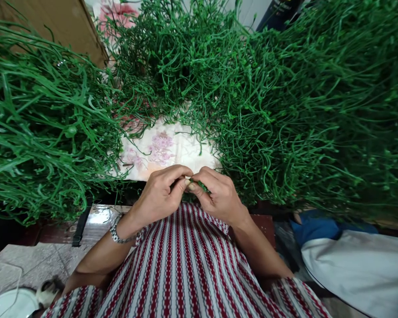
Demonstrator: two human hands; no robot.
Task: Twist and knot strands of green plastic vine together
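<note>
My left hand (166,187) and my right hand (219,192) meet fingertip to fingertip at the near edge of a flower-printed cloth (162,143). Both are closed in a pinch. Between the fingertips shows a small bit of green stem (191,180); most of it is hidden by my fingers. Green also appears in the hollow of my right hand. Beyond the hands lies a big heap of thin, branching green stems (252,97), plastic-looking, with small knobs at the tips. Another heap of longer green stems (46,128) lies on the left.
A cardboard box (63,26) stands at the back left, and a dark container (280,13) at the back right. Another person's light-clothed leg (361,260) is close on my right. A white round bowl-like object (11,302) sits low on the left.
</note>
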